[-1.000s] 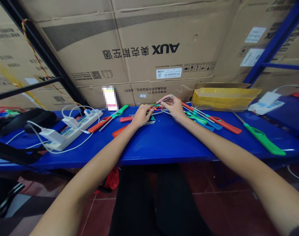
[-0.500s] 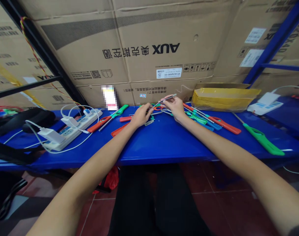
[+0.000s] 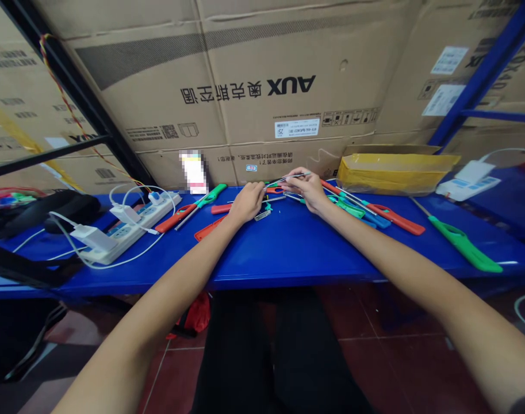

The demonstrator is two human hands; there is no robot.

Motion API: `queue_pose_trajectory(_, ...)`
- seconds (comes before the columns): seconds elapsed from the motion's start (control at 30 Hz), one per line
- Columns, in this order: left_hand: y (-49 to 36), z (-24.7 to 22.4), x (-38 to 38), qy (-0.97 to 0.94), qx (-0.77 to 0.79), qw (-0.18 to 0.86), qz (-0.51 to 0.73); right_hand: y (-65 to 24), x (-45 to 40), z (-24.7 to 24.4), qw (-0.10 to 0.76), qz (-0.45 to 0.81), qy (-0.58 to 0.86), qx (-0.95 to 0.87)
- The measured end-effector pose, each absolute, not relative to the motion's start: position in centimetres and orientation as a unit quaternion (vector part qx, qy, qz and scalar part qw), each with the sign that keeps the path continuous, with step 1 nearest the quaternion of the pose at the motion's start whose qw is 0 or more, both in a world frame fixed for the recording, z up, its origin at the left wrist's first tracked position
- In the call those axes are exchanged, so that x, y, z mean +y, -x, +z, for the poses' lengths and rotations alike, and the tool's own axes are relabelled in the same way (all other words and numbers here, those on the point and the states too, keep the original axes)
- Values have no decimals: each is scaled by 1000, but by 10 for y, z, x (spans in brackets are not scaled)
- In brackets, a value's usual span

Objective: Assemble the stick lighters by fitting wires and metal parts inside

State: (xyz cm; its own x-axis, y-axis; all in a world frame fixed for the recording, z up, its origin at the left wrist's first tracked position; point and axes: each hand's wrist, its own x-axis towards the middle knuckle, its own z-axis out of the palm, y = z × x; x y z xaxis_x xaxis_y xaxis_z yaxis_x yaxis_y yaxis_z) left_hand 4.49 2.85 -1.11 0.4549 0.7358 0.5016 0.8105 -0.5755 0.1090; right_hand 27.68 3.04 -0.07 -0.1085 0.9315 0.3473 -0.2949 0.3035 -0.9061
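My left hand (image 3: 246,202) is closed near the back of the table, its fingertips on one end of a thin metal lighter rod (image 3: 276,183). My right hand (image 3: 307,190) pinches the same rod further along, and its tip pokes out past the fingers. Just under my left hand lie a small clear part (image 3: 263,215) and an orange-red lighter casing piece (image 3: 209,229). Beside my right hand, several long-necked lighters lie in a loose pile, among them a red one (image 3: 395,219) and a green one (image 3: 352,209). My fingers partly hide the rod.
A green lighter (image 3: 464,246) lies at the right. Red and green lighters (image 3: 178,217) cross at the left beside a white power strip (image 3: 135,230) with chargers and cables. A yellow-taped box (image 3: 395,174) and a phone (image 3: 195,172) stand against the large carton (image 3: 253,52).
The rod's right tip has dipped slightly, so the rod lies flatter. Both hands stay in nearly the same place and keep their hold.
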Motion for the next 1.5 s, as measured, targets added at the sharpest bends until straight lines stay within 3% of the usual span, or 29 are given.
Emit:
queue_pose_trajectory(0.2, -43, -9, 30, 845, -458, 63, -269, -280, 22, 5, 555, 572, 274, -538)
queue_pose_trajectory(0.8, -48, -1, 18, 820, -533, 32, -206, -281, 24, 3, 539, 571, 273, -556)
queue_pose_trajectory(1.17, -44, 3, 17, 799, -558, 30, -221, -282, 27, 6, 516, 584, 346, -523)
queue_pose_trajectory(1.5, -38, -2, 26, 808, -530, 15, -256, -290, 29, 3, 433, 602, 328, -585)
